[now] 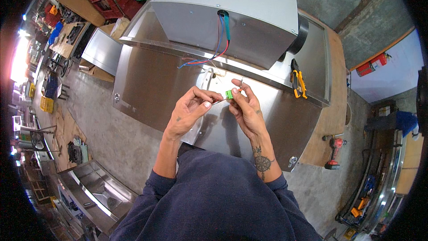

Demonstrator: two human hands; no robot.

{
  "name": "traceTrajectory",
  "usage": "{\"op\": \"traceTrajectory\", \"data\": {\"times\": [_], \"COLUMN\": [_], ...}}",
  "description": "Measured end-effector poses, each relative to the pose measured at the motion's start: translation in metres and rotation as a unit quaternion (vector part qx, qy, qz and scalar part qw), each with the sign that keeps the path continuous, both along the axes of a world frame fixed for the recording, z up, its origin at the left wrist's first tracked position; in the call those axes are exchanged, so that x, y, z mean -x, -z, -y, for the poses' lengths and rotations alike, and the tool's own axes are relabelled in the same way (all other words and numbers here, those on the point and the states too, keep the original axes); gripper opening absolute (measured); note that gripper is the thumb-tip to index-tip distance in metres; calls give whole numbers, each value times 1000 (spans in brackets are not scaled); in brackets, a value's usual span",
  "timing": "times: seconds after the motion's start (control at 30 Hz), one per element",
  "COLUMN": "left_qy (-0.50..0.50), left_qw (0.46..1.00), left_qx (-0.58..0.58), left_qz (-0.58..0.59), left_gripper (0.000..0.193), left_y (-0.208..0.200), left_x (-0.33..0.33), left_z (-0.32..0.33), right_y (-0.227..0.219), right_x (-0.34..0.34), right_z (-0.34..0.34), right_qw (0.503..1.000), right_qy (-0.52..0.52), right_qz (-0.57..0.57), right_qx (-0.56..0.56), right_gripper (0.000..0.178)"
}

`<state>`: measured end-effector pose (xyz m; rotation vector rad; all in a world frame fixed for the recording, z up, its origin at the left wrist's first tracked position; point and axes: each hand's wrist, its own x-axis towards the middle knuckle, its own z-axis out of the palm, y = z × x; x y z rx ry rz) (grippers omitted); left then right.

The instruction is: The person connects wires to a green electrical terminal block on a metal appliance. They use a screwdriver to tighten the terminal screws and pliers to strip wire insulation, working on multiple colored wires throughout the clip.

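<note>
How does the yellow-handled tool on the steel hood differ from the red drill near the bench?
The yellow-handled tool lies on top of the stainless hood; the red drill stands on the concrete floor by the bench. The hand tool is slim, yellow and black; the drill is bulkier, red and black. Both sit untouched, away from the left hand and right hand.

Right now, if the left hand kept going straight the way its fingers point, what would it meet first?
Probably the small green connector pinched by the right hand; the left hand points right at it, holding a thin wire. Depth is unclear.

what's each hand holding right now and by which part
The right hand pinches a small green plastic connector block by its side, between fingertips. The left hand pinches what looks like a thin wire end beside it; too small to confirm.
</note>
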<state>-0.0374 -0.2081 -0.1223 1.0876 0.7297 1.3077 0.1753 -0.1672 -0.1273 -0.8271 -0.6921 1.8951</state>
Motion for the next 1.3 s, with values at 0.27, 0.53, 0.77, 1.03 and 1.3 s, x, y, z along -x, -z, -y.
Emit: {"op": "traceTrajectory", "data": {"times": [0.27, 0.53, 0.77, 1.03, 1.3], "left_qy": [-7, -115, -128, -73, -132], "left_qw": [998, 993, 986, 989, 981], "left_qx": [-46, 4, 96, 124, 116], "left_qz": [38, -31, -39, 37, -78], "left_gripper": [11, 17, 23, 24, 26], "left_y": [12, 1, -11, -6, -17], "left_x": [-1, -7, -8, 0, -13], "left_z": [2, 3, 3, 5, 7], "right_y": [-4, -11, -13, -7, -13], "right_x": [1, 7, 5, 0, 3], "right_z": [3, 7, 10, 5, 5], "right_qw": [1000, 998, 979, 971, 836], "right_qy": [-4, 11, 8, -10, 69], "right_qz": [1, 58, 157, 184, 411], "right_qx": [-7, -24, -129, -152, -357], "right_gripper": [54, 56, 57, 55, 38]}}
